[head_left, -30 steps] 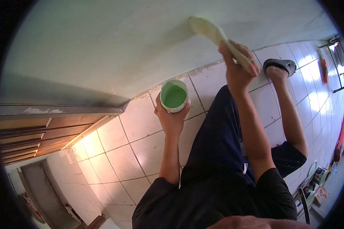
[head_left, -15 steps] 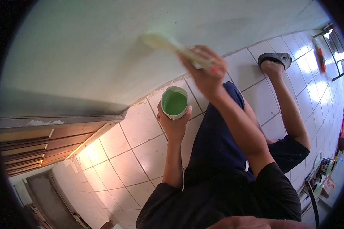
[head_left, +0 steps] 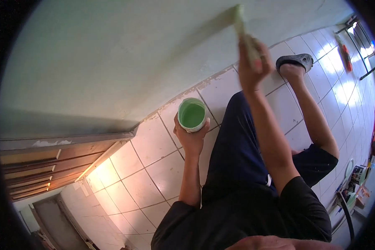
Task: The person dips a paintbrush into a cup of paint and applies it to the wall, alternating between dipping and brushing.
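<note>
My left hand [head_left: 190, 139] is wrapped round a small cup of green paint [head_left: 192, 115], its open top facing up above the tiles. In my right hand [head_left: 255, 68] is a paintbrush [head_left: 240, 21], gripped by its pale handle with a red mark near the end. The bristle end is raised against or very close to the pale green wall [head_left: 125, 54]; I cannot tell whether it touches. Some motion blur softens the brush and the right fingers.
White floor tiles [head_left: 151, 143] meet the wall along a chipped edge. A wooden slatted piece [head_left: 62, 164] stands at left. My foot in a grey clog [head_left: 296, 62] rests near the wall. A metal rack [head_left: 364, 52] and assorted items [head_left: 356, 179] lie at right.
My right hand has swung the brush to the right and up along the wall, turning it more upright. The cup in my left hand has barely moved.
</note>
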Available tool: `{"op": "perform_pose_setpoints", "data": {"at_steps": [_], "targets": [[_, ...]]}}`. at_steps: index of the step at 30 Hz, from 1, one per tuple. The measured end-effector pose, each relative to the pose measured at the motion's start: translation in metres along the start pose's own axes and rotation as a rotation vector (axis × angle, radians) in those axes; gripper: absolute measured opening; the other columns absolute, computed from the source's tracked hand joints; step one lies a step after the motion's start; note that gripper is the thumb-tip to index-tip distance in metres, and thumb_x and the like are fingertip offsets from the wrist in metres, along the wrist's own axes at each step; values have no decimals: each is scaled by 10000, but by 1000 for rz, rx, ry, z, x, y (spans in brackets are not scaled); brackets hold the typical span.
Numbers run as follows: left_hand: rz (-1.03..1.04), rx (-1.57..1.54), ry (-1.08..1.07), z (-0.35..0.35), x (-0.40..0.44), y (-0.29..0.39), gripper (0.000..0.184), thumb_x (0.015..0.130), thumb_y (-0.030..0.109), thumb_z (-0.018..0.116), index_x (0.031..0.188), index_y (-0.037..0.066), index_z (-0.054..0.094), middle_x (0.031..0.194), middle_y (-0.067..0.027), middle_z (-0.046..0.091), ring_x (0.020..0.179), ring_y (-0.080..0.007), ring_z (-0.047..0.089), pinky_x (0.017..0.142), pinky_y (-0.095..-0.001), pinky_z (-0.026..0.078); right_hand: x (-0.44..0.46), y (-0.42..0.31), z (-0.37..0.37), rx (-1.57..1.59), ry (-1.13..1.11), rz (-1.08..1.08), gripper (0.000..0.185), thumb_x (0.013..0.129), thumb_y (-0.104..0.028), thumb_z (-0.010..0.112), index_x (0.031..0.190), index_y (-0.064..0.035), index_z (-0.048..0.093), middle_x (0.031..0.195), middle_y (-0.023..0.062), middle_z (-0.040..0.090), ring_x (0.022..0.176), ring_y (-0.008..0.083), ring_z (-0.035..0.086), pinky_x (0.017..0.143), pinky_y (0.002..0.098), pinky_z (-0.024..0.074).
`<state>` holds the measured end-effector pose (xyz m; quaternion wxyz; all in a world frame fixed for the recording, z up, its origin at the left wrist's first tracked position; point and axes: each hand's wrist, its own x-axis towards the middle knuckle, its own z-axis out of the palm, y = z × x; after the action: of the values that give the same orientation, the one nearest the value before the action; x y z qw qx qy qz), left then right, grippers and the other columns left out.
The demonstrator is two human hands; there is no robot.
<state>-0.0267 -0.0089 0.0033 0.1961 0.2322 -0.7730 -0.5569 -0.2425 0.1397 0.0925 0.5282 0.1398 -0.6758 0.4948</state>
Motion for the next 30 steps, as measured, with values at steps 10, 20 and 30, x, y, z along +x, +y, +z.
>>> {"op": "perform_pose_setpoints", "data": {"at_steps": [10,20,30], "targets": [[131,-161,45,3,-6,-10,838,719,71,943,1438,7,519,1351,-96,629,1172,-212,645,1042,-368,513,-60,-112,31,423,-289,16,197,793,30,864,939,-10,738,937,143,749,820,297,746,712,330,593],[32,-166,65,0,-6,4,702,714,114,949,1299,-4,578,1109,-111,744,1005,-221,738,930,-365,580,26,16,-21,124,-239,113,197,893,-27,825,1089,-12,805,962,114,790,842,174,756,757,295,600],[66,-195,34,-1,-11,6,729,749,109,942,1355,1,551,1257,-117,675,1140,-226,668,1019,-381,527,-27,-66,39,165,-94,-146,369,688,18,829,1018,-4,664,924,166,678,801,363,673,648,430,536]]}}
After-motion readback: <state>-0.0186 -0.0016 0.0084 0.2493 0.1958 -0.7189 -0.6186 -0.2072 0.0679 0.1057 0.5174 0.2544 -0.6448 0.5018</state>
